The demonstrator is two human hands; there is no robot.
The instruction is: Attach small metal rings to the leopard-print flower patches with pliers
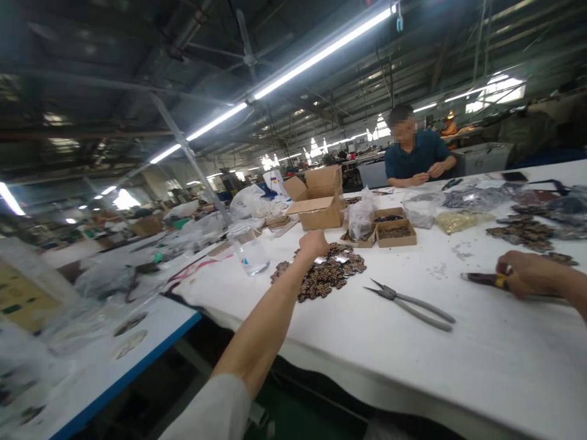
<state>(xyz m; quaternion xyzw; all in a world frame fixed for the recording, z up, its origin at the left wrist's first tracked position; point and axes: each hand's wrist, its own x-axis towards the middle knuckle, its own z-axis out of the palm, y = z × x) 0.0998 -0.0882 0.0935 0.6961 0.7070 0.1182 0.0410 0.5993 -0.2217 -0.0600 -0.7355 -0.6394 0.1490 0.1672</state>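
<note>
My left hand (313, 243) reaches far out over a heap of small dark brown pieces (326, 272) on the white table (481, 360), its fingers closed down among the top pieces; what it holds, if anything, is hidden. My right hand (527, 274) rests on the table at the right, gripping a tool with dark red and yellow handles (486, 279). A pair of grey long-nose pliers (410, 304) lies loose on the cloth between my hands.
Open cardboard boxes (316, 197), small trays of dark parts (395, 231), plastic bags (360, 217) and a clear bottle (250, 250) stand beyond the heap. More dark pieces (525, 233) lie at the right. A person in a dark shirt (415, 160) works across the table. A blue-edged table (105, 360) stands at the left.
</note>
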